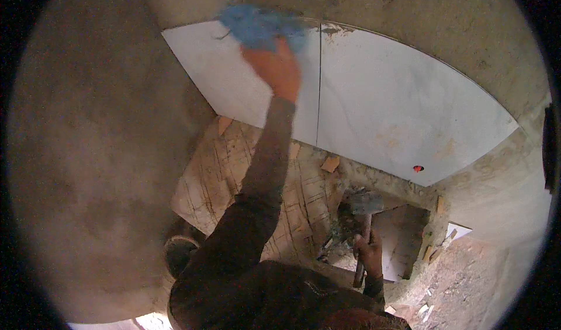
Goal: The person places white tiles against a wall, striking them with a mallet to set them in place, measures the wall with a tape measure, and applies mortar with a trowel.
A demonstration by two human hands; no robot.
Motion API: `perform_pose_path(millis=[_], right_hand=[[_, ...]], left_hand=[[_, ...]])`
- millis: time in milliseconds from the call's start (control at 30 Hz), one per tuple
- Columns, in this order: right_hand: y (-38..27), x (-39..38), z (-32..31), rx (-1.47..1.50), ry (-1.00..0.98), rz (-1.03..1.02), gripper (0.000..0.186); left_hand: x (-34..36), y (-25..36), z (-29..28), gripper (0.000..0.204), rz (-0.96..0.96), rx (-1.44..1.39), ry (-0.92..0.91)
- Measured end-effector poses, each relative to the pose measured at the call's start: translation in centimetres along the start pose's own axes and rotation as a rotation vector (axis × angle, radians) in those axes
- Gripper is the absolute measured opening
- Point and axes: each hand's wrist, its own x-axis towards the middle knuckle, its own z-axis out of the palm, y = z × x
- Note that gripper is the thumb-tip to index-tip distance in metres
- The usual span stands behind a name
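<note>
My left hand (272,70) is closed on a crumpled blue cloth (257,27), slightly blurred, and presses it to the upper edge of the left white tile (204,61). A second white tile (385,90) adjoins it on the right across a thin dark joint. Wet-looking grey mortar shows above both. Lower right, my right hand (369,255) grips the handle of a mallet (367,203), its blocky grey head pointing up and away. That mallet is apart from the tiles, over a rough opening below them.
A small round hole (418,169) with something orange in it pierces the right tile near its lower corner. Tan chips (330,164) sit along the tiles' lower edge. A bucket (180,254) stands left of my arm. White fragments (425,312) and rubble lie lower right.
</note>
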Motion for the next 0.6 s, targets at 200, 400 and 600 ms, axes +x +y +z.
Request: perform_pose_path(millis=[200,400,600], right_hand=[[-0.3,2.0,-0.4,-0.015,0.065,-0.098,0.036],[-2.2,-0.1,-0.8,-0.05,0.159,-0.138,0.035],[-1.3,-4.6,-1.0,-0.098,0.218,-0.138,0.031]], left_hand=[[-7.5,7.5,3.9,0.078,0.354,-0.176,-0.227],[-9.3,10.6,0.1,0.083,0.717,-0.501,-0.339],[-5.7,-3.0,-12.3,0.078,0.409,-0.115,-0.414]])
